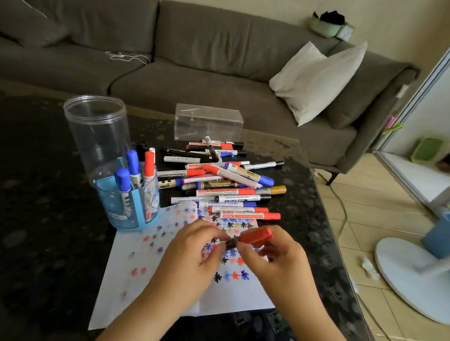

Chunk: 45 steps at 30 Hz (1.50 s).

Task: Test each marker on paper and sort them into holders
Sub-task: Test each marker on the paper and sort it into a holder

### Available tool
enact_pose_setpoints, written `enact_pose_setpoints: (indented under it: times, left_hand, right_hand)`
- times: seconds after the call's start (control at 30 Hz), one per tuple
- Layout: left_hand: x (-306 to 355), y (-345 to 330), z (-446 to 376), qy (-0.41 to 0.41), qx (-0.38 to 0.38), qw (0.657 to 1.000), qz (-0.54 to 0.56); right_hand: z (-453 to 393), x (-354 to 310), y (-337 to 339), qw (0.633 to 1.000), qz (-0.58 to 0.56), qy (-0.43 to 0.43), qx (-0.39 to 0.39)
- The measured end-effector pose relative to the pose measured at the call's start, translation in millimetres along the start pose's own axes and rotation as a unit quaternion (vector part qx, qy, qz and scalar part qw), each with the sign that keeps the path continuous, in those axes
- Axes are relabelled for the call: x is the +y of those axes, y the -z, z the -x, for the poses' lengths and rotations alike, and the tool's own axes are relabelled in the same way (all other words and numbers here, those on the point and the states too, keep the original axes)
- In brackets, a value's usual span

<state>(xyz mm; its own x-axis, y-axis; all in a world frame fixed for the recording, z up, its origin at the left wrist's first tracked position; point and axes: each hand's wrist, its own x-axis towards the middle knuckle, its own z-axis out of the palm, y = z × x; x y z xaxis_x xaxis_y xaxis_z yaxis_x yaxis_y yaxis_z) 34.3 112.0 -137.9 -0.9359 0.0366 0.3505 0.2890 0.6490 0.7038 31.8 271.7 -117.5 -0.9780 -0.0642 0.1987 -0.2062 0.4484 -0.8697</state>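
Both hands met over the paper (157, 280): the left hand (199, 251) pinched a marker's dark tip end, the right hand (271, 256) gripped its red cap (258, 235). Few markers stood in the blue holder (125, 211); the pile (223, 181) beyond looked mostly unsorted.

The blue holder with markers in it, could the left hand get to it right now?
Probably not right away: the left hand is pinching the marker that the right hand also grips. Once it lets go, the blue holder stands just to its left with nothing between.
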Motion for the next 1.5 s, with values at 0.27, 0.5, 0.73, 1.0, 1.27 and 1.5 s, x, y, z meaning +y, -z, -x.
enact_pose_setpoints:
  times: [0.27,0.5,0.73,1.0,1.27,1.5]
  left_hand:
    - [0.8,-12.8,1.5,0.146,-0.065,0.972,0.172]
    - [4.5,-14.9,-5.9,0.262,-0.114,0.815,0.504]
    - [4.5,-18.5,-8.9,0.316,0.005,0.806,0.5]
    - [-7.0,1.6,-9.4,0.313,0.037,0.832,0.457]
    - [-9.5,-1.0,-5.0,0.223,-0.023,0.941,0.252]
    - [-11.2,-11.7,0.4,0.144,-0.078,0.979,0.124]
  right_hand:
    - [11.6,22.2,-19.6,0.986,-0.129,-0.087,-0.067]
    - [12.7,7.8,-25.7,0.907,-0.327,-0.202,-0.172]
    - [18.3,11.3,-23.4,0.992,0.02,-0.031,-0.12]
    - [20.0,18.7,-0.5,0.978,-0.103,-0.136,-0.124]
    - [8.8,30.3,12.0,0.893,-0.392,-0.207,-0.083]
    - [9.1,44.7,14.0,0.977,-0.145,-0.149,-0.034]
